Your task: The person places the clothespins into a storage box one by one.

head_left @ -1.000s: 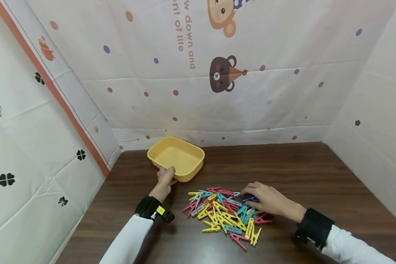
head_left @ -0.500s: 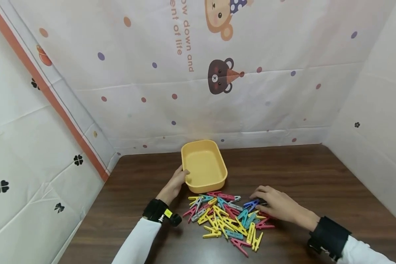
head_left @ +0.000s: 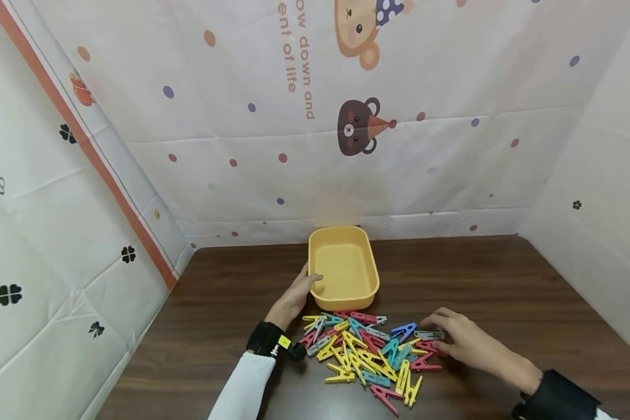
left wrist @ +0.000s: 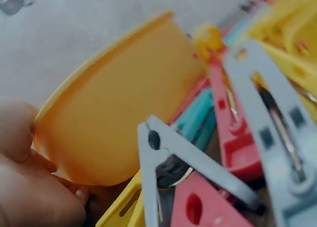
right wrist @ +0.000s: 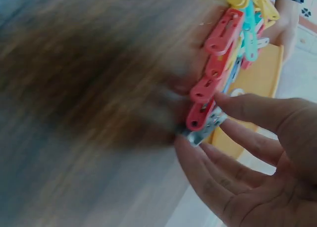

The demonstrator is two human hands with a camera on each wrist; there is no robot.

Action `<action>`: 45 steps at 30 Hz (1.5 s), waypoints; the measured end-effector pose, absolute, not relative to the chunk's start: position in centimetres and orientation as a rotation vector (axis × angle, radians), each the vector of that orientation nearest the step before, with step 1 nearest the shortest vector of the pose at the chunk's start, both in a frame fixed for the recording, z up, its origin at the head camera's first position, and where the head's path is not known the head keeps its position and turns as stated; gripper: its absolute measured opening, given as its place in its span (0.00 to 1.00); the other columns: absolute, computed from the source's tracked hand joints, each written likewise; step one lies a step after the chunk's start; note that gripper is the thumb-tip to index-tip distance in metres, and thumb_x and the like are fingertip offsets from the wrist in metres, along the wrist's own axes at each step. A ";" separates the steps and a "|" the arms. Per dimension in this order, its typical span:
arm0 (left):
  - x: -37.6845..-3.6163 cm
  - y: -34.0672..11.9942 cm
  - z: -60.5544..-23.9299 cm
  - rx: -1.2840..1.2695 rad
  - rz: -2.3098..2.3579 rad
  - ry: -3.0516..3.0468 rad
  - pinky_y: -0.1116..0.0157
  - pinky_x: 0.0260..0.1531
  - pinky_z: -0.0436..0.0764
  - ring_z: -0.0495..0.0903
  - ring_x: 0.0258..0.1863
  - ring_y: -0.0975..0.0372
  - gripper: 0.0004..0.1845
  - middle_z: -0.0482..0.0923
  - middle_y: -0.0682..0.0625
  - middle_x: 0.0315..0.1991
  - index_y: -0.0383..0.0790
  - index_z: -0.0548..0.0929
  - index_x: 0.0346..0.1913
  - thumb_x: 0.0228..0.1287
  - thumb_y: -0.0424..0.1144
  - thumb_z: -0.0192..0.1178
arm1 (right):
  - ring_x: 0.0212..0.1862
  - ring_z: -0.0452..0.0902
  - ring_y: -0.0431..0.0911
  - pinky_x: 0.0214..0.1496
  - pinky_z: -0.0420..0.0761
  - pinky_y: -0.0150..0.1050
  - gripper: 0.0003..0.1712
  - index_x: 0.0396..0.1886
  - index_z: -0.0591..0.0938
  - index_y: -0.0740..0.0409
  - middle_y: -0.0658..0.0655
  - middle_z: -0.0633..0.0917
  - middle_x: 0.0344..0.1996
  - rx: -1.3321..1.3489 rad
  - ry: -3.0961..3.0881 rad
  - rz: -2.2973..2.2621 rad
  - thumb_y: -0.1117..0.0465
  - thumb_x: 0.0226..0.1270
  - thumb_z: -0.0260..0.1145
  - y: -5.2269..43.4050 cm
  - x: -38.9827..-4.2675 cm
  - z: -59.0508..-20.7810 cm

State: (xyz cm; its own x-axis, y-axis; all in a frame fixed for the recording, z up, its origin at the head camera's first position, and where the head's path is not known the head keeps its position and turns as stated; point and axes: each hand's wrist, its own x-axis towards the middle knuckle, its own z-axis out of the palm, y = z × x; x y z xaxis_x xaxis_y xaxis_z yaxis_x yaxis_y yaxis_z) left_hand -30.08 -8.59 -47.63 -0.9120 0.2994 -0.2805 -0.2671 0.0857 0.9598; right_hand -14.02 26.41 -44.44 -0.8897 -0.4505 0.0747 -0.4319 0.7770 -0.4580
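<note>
Grey plastic clothes peg (head_left: 429,335) with a metal spring: lies flat on the dark brown wood-grain worktop (head_left: 504,291) at the right edge of the heap of coloured plastic clothes pegs (head_left: 367,356), lengthwise left to right. Right hand (head_left: 464,344) has its fingertips on this peg; in the right wrist view the thumb and forefinger pinch its end (right wrist: 205,128), the other fingers loosely extended. A red peg (head_left: 425,364) lies just beside it in the heap, nearer the person; a blue peg (head_left: 403,330) lies just left of it. Heap holds yellow, red, teal, blue and grey pegs, crossed over one another, all on the worktop, none stacked upright. Yellow rectangular plastic tub (head_left: 343,268) with rounded corners stands upright just behind the heap, its near wall almost touching the farthest pegs; its inside shows only bare yellow floor. Left hand (head_left: 296,294) grips the tub's left rim, thumb over the edge into the tub, fingers under the outer wall; left wrist view shows the same wall (left wrist: 114,118) close up with grey and red pegs next to it. Both wrists carry black bands over white sleeves. Printed cloth backdrop (head_left: 346,128) with bear figures stands behind the tub.
</note>
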 end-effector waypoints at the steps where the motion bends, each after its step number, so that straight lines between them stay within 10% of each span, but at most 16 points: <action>1: -30.1 -8.7 -47.6 0.017 1.891 1.948 0.35 0.76 0.37 0.31 0.83 0.46 0.42 0.34 0.44 0.85 0.59 0.41 0.84 0.77 0.42 0.52 | 0.40 0.82 0.43 0.36 0.81 0.36 0.16 0.50 0.86 0.59 0.55 0.85 0.44 -0.742 2.938 -0.733 0.66 0.61 0.75 26.5 -14.1 -44.6; 24: -30.4 -9.2 -48.1 -0.017 2.006 1.871 0.41 0.79 0.44 0.45 0.83 0.46 0.39 0.43 0.42 0.84 0.51 0.44 0.84 0.78 0.43 0.50 | 0.34 0.82 0.36 0.33 0.81 0.33 0.09 0.40 0.88 0.55 0.49 0.89 0.36 -0.690 3.074 -0.745 0.68 0.61 0.74 25.9 -16.7 -40.8; 34: -30.3 -8.1 -48.1 0.011 1.920 1.961 0.41 0.79 0.44 0.40 0.84 0.47 0.41 0.38 0.43 0.85 0.51 0.41 0.84 0.77 0.46 0.49 | 0.34 0.83 0.44 0.37 0.82 0.41 0.17 0.52 0.85 0.64 0.57 0.88 0.35 -0.874 3.154 -0.827 0.69 0.63 0.73 22.3 -23.1 -34.8; 45: -30.3 -8.1 -48.2 0.157 1.834 1.991 0.41 0.79 0.39 0.28 0.84 0.52 0.38 0.27 0.49 0.85 0.57 0.34 0.84 0.80 0.53 0.38 | 0.35 0.85 0.58 0.38 0.83 0.42 0.18 0.48 0.84 0.75 0.71 0.88 0.37 -0.503 3.065 -0.932 0.65 0.63 0.72 15.2 -33.0 -32.3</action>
State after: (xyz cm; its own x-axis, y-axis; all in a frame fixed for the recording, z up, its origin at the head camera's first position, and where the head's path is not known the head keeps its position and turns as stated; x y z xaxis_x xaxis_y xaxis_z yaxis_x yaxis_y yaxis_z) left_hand -30.30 -8.13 -48.21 -0.9024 0.3633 -0.2316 -0.2011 0.1204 0.9721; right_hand -33.04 15.21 -32.25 -0.9469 -0.2631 0.1846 -0.3213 0.7873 -0.5262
